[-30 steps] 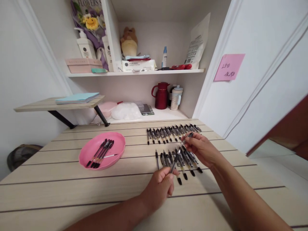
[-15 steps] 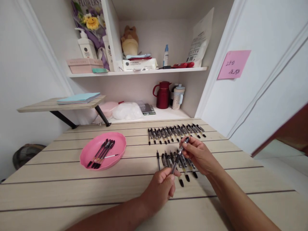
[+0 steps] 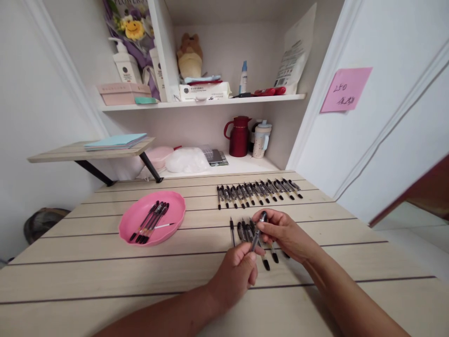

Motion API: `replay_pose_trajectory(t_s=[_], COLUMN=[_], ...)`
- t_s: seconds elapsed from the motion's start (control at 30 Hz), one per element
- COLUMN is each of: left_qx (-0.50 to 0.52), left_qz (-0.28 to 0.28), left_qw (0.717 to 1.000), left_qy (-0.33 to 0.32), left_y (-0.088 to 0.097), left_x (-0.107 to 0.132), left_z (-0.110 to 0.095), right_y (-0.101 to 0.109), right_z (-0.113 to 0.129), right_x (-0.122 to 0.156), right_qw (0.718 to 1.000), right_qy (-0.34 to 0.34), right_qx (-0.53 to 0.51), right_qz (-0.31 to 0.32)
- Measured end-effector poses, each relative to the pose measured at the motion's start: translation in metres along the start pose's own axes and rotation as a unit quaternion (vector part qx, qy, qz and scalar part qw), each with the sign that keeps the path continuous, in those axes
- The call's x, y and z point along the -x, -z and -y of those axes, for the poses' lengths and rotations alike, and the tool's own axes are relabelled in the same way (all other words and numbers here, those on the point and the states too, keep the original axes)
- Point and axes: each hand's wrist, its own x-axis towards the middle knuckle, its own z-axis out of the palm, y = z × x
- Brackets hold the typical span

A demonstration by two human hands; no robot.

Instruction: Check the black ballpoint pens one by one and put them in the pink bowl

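Observation:
My left hand (image 3: 239,267) is closed around the lower end of a pen (image 3: 257,238) with a clear barrel, tilted up and to the right. At its upper end, my right hand (image 3: 280,231) pinches a black pen cap (image 3: 263,216) between thumb and fingers. The cap meets the top of the pen; how firmly it sits there I cannot tell. Beneath both hands lies a short row of pens (image 3: 244,231), partly hidden by the hands. One slim pen (image 3: 232,232) lies at that row's left end.
Farther back, a longer row of pens (image 3: 259,193) lies across the slatted table (image 3: 140,274). A pink tray (image 3: 123,220) at the left holds several pens and a thin white refill (image 3: 164,226). Behind stand a red jug (image 3: 239,136) and a small raised shelf (image 3: 63,152).
My right hand has moved down and left with the cap, closer to my left hand, so less of the pen shows between them. The left hand has barely moved.

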Motion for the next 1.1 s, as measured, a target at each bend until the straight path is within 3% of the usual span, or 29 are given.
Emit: replay_pose_trajectory(t_s=[0.4, 0.6, 0.77, 0.83, 0.9, 0.93, 1.0, 1.03, 1.1], left_qx=[-0.018, -0.040, -0.137, -0.264, -0.424, -0.501, -0.612, -0.644, -0.670], left_qz=[-0.037, -0.027, -0.073, -0.122, -0.231, -0.279, -0.362, -0.383, -0.395], left_qw=[0.999, 0.998, 0.983, 0.943, 0.851, 0.796, 0.693, 0.660, 0.624], left_qy=[-0.033, -0.046, -0.096, -0.159, -0.205, -0.194, -0.118, -0.056, 0.074], left_y=[-0.005, -0.002, 0.010, 0.028, 0.054, 0.070, 0.101, 0.115, 0.138], left_x=[0.000, -0.002, -0.004, -0.002, 0.004, 0.009, 0.021, 0.027, 0.036], left_z=[0.002, 0.005, -0.021, -0.044, -0.072, -0.085, -0.105, -0.112, -0.117], right_y=[-0.006, -0.007, 0.008, 0.018, 0.027, 0.031, 0.036, 0.037, 0.038], right_z=[0.000, -0.002, 0.003, 0.003, 0.003, 0.002, 0.002, 0.001, 0.000], right_x=[0.003, 0.005, 0.004, 0.002, 0.000, -0.001, -0.002, -0.003, -0.004], right_qw=[1.000, 1.000, 0.994, 0.990, 0.986, 0.984, 0.982, 0.981, 0.981], right_qy=[-0.009, 0.001, 0.074, 0.098, 0.113, 0.118, 0.125, 0.125, 0.123], right_qx=[-0.027, -0.030, -0.070, -0.069, -0.063, -0.062, -0.054, -0.047, -0.030], right_qz=[0.009, 0.009, -0.029, -0.075, -0.108, -0.118, -0.134, -0.140, -0.148])
